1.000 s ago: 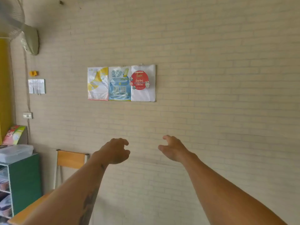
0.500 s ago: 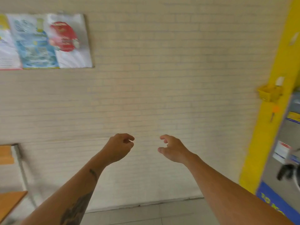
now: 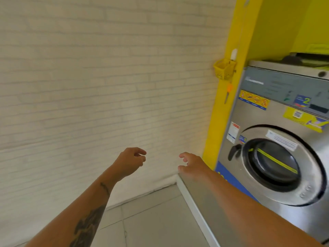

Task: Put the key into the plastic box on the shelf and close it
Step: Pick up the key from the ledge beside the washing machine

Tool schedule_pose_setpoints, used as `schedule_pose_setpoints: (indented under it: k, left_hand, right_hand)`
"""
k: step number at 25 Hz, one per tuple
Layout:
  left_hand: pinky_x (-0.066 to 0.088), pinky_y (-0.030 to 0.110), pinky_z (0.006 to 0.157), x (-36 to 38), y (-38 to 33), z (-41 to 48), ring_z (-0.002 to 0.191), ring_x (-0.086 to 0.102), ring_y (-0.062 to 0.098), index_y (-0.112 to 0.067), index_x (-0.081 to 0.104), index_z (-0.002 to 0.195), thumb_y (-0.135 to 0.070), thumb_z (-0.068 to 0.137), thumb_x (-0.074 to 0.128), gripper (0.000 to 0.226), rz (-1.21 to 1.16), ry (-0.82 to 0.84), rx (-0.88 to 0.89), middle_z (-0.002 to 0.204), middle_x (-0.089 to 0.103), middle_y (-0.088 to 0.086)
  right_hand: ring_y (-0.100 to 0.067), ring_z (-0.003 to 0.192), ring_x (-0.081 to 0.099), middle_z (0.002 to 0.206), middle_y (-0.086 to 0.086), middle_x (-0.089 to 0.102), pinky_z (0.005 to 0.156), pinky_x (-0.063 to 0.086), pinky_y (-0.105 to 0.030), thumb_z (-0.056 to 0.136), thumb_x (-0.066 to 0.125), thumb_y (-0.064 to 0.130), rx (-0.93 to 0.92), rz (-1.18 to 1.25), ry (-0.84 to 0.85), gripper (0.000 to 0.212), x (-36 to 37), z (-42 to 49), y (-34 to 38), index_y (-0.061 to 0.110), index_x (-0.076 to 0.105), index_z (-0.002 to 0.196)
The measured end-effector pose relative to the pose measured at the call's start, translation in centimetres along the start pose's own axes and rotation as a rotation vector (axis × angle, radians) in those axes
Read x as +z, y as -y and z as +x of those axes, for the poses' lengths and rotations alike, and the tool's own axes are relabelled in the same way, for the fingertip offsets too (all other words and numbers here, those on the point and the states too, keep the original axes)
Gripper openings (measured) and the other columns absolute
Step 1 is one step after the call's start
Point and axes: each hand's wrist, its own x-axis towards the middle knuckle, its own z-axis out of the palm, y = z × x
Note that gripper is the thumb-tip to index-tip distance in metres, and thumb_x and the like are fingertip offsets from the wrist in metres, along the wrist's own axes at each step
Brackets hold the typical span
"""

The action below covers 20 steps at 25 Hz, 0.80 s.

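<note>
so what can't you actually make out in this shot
Head view only:
- Key hanging under the yellow basket: small and blurred, shape unclear.
- Plastic box and shelf: not in view.
- Washer panel labels: motion blur, unreadable.
- Items on top of the washer: cut by the right edge.
- Left hand and right hand: seemingly empty, palms hidden.

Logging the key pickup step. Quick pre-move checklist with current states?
1. Key located: ok, a key with an orange tag hangs on the yellow pillar, below the small yellow basket.
2. Left hand free: ok, loosely curled, holding nothing.
3. Right hand free: ok, open, empty.
4. Path to key: ok, nothing between the right hand and the key.
5. Plastic box and shelf in view: not ok, neither is in frame.
6. How the key is attached: cannot tell, blurred.
</note>
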Motion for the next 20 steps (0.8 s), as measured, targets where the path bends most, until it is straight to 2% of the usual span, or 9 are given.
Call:
schedule_pose_setpoints:
  k: [5,8,10,13,17,20]
  left_hand:
    - [0.055,0.037,0.088,8.4,-2.2,7.6,0.091,0.068,0.015,-0.018,0.066,0.115,-0.017,0.089,0.058,0.028,-0.004,0.160,-0.041,0.102,0.070,0.004]
    - [0.056,0.032,0.082,12.7,-2.4,12.7,0.091,0.068,0.015,-0.018,0.065,0.116,-0.016,0.089,0.056,0.028,-0.008,0.252,-0.054,0.103,0.070,0.006]
    - [0.056,0.028,0.076,15.0,-2.2,16.1,0.090,0.068,0.016,-0.018,0.065,0.115,-0.016,0.089,0.056,0.028,-0.021,0.301,-0.071,0.104,0.070,0.006]
    - [0.055,0.030,0.072,18.2,-1.0,21.8,0.089,0.069,0.022,-0.018,0.066,0.113,-0.014,0.088,0.056,0.027,-0.050,0.376,-0.108,0.101,0.071,0.008]
    - [0.054,0.022,0.067,22.0,0.7,30.6,0.089,0.069,0.016,-0.018,0.066,0.114,-0.014,0.089,0.054,0.028,-0.030,0.507,-0.162,0.102,0.071,0.005]
    - [0.057,0.032,0.075,25.5,2.2,37.1,0.091,0.070,0.022,-0.022,0.068,0.111,-0.013,0.089,0.048,0.031,0.037,0.585,-0.181,0.103,0.071,0.003]
  right_hand:
    - [-0.024,0.129,0.046,0.144,-0.010,0.048,0.096,0.041,-0.033,0.088,0.057,0.026,0.114,-0.059,-0.012,0.057,-3.6,3.5,-8.7,0.018,0.044,0.143]
    - [-0.025,0.131,0.044,0.146,-0.010,0.045,0.095,0.041,-0.032,0.090,0.054,0.021,0.194,-0.065,0.009,0.055,-4.4,6.1,-13.3,0.014,0.042,0.143]
    - [-0.025,0.132,0.044,0.148,-0.010,0.043,0.099,0.042,-0.035,0.091,0.053,0.022,0.257,-0.087,0.038,0.057,-4.3,8.1,-16.0,0.017,0.038,0.145]
    - [-0.024,0.139,0.036,0.155,-0.009,0.036,0.107,0.037,-0.036,0.092,0.053,0.023,0.358,-0.083,0.073,0.063,-3.6,12.4,-19.6,0.016,0.032,0.151]
    - [-0.025,0.141,0.035,0.155,-0.014,0.033,0.108,0.034,-0.036,0.092,0.055,0.026,0.475,-0.097,0.109,0.066,-1.9,19.4,-23.0,0.013,0.028,0.151]
    - [-0.029,0.139,0.033,0.153,-0.015,0.034,0.108,0.034,-0.038,0.091,0.053,0.026,0.542,-0.097,0.080,0.064,0.3,24.7,-25.7,0.011,0.029,0.149]
